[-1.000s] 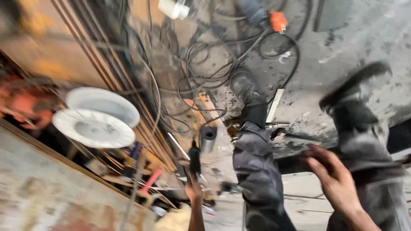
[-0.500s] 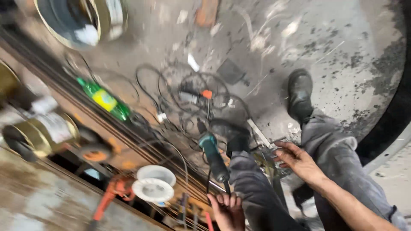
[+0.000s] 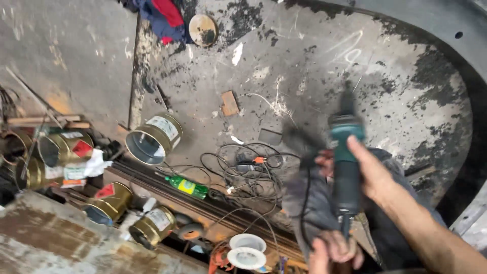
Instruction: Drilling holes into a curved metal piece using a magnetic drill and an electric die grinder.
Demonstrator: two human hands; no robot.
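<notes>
head view: right hand [image 3: 373,175] clamped round teal, cylindrical angle grinder [image 3: 346,167], motion-blurred; left hand [image 3: 332,251] closed on its black cable [image 3: 304,203]; stained concrete floor [image 3: 304,66].

A green plastic bottle [image 3: 186,186] lies on the stained concrete floor [image 3: 284,56] beside a tangle of black cables [image 3: 243,170]. Several brass-coloured tins [image 3: 154,138] lie tipped at the left, near a white spool [image 3: 247,251]. At the top lie a red and blue cloth [image 3: 162,18] and a round rusty disc [image 3: 202,29].
</notes>
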